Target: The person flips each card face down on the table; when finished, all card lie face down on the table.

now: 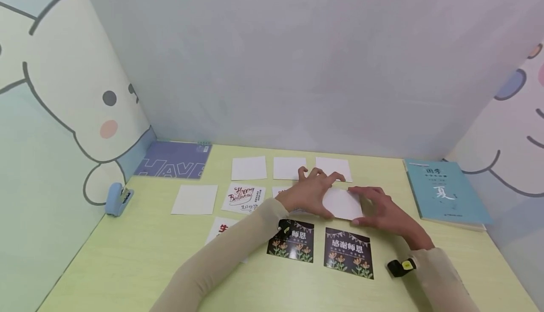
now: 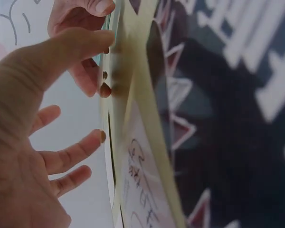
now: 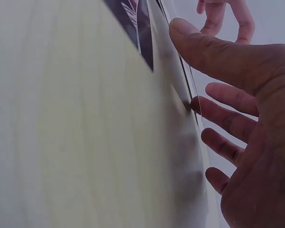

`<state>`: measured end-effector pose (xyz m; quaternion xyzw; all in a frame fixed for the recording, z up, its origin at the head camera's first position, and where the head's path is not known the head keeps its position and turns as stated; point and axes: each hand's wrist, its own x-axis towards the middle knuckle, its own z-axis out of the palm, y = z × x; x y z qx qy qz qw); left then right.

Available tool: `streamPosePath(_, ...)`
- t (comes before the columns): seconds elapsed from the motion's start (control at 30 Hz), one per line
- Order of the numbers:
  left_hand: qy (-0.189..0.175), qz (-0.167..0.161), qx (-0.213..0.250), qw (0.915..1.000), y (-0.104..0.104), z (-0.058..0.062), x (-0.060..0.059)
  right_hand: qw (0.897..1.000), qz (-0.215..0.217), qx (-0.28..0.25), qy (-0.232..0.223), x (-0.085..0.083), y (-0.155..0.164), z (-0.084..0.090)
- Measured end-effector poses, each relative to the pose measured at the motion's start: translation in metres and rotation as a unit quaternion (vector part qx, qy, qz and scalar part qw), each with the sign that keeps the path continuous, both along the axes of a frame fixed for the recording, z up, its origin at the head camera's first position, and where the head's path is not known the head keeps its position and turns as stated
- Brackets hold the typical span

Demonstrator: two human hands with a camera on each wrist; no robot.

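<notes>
A white square card (image 1: 343, 204) lies on the table between my two hands. My left hand (image 1: 309, 191) is at its left side, thumb at the lower left corner, the other fingers spread past its top edge. At the opposite side, my right hand (image 1: 378, 210) has its index finger near the upper right corner and its thumb near the lower right. The right wrist view shows the right thumb (image 3: 213, 50) extended and fingertips down at the surface. Beneath my left forearm, a Happy-Birthday-style card (image 1: 280, 190) is partly covered. Two dark flowered cards (image 1: 348, 253) lie nearer me.
White cards (image 1: 249, 168) form a back row, with another blank card (image 1: 194, 199) and a Happy Birthday card (image 1: 243, 198) at left. A blue stapler (image 1: 116, 199) and purple notebook (image 1: 174, 160) are far left. A teal book (image 1: 446, 191) lies right. Walls enclose the table.
</notes>
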<state>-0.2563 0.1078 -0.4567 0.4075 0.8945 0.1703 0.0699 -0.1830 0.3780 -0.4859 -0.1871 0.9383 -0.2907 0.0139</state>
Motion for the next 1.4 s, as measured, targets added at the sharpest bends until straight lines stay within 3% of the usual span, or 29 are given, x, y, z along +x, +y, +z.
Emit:
streamPosePath(0.23,0.015,0.007,-0.036,0.9992,0.001,-0.004,0.002,1.000,-0.002,0.005,-0.012,-0.001,-0.001,0.000)
streamPosePath(0.47,0.016,0.012,-0.033,0.9992,-0.007,-0.005,0.002,1.000,-0.005,0.004,-0.007,-0.003,-0.004,-0.002)
streamPosePath(0.73,-0.016,0.037,-0.011,0.9991,-0.056,-0.005,-0.004,1.000,-0.008,-0.008,-0.007,-0.003,-0.021,0.003)
streamPosePath(1.0,-0.015,0.070,0.006,0.9974,-0.106,0.002,-0.004,1.000,0.013,-0.012,0.006,-0.011,-0.039,0.004)
streamPosePath(1.4,-0.031,0.094,-0.001,0.9951,-0.131,-0.003,0.000,0.998,0.050,-0.027,0.008,-0.025,-0.077,0.008)
